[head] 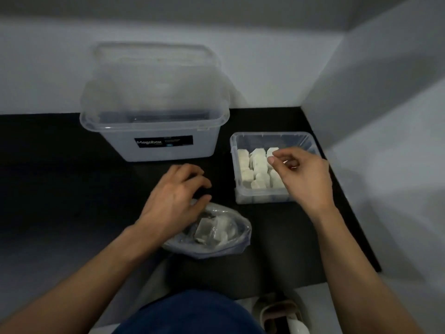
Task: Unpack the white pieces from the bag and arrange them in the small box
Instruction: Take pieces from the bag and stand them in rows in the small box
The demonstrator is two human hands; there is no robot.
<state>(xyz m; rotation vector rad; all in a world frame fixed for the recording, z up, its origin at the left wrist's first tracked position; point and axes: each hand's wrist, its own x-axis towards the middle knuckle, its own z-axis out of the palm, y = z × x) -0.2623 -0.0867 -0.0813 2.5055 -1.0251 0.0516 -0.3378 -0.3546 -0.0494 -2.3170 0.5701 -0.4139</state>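
Fingers (197,179) of the left hand (175,196) curl loosely at the mouth of the one clear bag (228,247), with the thumb at its rim. Whether they pinch the plastic cannot be told. The bag lies on its side on the black mat (72,189), nearest the person. Its long axis runs from near right to far left, and the mouth is at the far-left end under that hand. About three pale pieces (204,231) show inside, heaped at odd angles and too blurred by the film for a sure count.

Farther off to the right, the right hand (308,177) hovers over the small box (240,196). Its fingers are half curled, with thumb and forefinger tips close together, and whether they hold a piece cannot be told. The white pieces (258,165) stand in three lines running near to far. Roughly a dozen show, and the hand covers the right side.

Beyond the left hand stands one large clear box (156,150) with a dark label. Behind it one clear lid (154,75) leans at the wall.
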